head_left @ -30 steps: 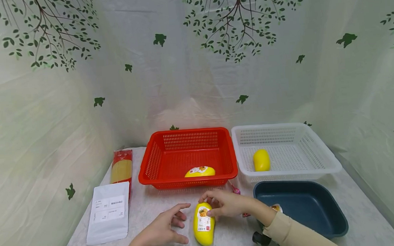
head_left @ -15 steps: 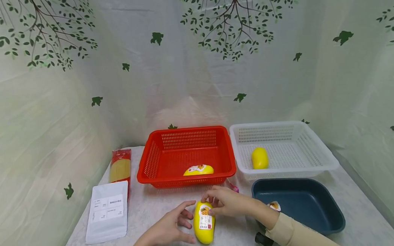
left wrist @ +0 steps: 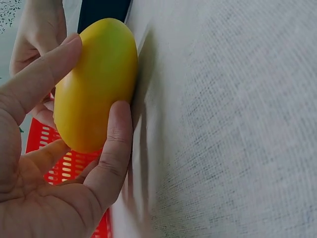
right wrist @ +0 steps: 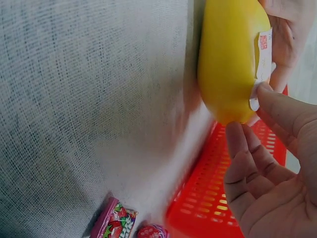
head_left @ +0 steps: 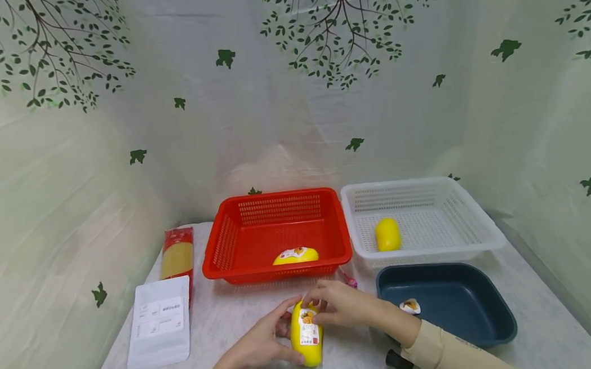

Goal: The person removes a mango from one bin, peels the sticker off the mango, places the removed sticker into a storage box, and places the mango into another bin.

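A yellow mango with a white picture label stands lengthwise at the table's near middle. My left hand holds it from the left, thumb at the near end and fingers around the far side. In the left wrist view the fingertips lie on the bare yellow skin of the mango. My right hand pinches the far end. In the right wrist view the thumb presses the edge of the label, and the fingertips touch the tip of the mango.
Behind stand a red basket and a white basket, each with a yellow mango inside. A dark blue pan sits right. Left lie a pasta packet and white pouch. A candy packet and lollipop lie near the red basket.
My left hand has moved right, from beside the mango to holding it. The right hand keeps its pinch at the far end. The head view has shifted slightly.
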`<state>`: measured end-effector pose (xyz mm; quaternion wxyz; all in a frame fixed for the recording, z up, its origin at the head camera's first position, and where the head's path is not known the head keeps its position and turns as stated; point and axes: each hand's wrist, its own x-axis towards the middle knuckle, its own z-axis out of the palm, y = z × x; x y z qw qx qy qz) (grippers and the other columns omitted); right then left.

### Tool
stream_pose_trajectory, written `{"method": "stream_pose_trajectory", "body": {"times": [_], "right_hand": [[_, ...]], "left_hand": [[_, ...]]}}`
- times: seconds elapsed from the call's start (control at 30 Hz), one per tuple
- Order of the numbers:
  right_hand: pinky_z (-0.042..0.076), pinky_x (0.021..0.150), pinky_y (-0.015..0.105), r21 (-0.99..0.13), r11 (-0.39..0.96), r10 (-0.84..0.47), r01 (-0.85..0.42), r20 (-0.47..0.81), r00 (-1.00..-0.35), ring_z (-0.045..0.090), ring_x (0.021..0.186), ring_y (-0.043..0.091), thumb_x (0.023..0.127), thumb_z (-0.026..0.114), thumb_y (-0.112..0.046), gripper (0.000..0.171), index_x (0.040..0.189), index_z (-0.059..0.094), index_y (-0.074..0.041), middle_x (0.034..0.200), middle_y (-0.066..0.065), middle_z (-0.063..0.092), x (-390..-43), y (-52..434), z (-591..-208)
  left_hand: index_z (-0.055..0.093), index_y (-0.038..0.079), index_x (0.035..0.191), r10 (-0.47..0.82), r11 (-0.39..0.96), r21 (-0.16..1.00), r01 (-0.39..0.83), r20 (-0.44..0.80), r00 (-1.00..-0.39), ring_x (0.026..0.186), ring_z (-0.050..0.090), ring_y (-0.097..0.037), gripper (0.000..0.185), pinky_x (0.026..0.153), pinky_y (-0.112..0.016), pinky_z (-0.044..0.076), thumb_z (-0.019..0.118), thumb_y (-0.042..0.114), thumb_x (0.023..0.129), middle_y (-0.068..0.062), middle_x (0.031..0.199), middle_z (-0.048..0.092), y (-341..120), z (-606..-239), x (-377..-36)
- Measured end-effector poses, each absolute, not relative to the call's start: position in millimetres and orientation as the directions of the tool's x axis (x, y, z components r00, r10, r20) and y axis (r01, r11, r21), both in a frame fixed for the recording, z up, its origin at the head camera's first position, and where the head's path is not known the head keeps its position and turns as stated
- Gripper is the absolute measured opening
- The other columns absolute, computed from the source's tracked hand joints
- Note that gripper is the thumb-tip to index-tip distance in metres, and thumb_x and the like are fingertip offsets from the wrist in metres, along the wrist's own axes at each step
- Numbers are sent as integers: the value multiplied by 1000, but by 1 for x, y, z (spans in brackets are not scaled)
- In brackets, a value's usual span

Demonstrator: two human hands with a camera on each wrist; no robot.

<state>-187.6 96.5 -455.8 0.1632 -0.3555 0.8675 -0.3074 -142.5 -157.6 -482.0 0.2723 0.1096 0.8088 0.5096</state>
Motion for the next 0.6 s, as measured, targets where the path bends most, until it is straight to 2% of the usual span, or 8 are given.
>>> {"method": "stream_pose_trajectory", "body": {"times": [0.23,0.6], "right_hand": [[57,88,14,-642,575,-703,-507,-71,-707,66,94,0,95,83,-33,30,123,76,-29,113,-12,70,-187,97,-458],[56,86,16,-708,537,-702,-459,-74,-708,62,92,1,96,82,-29,16,110,75,-26,107,-10,68,-189,94,-454]], "left_hand": [[46,28,162,438,460,876,-148,-368,-820,103,62,-24,101,86,-38,59,97,9,77,-5,127,65,-155,-484,-144],[47,27,162,437,429,888,-167,-366,-822,115,67,-23,103,96,-48,63,96,2,74,-7,134,66,-155,-482,-145]]}}
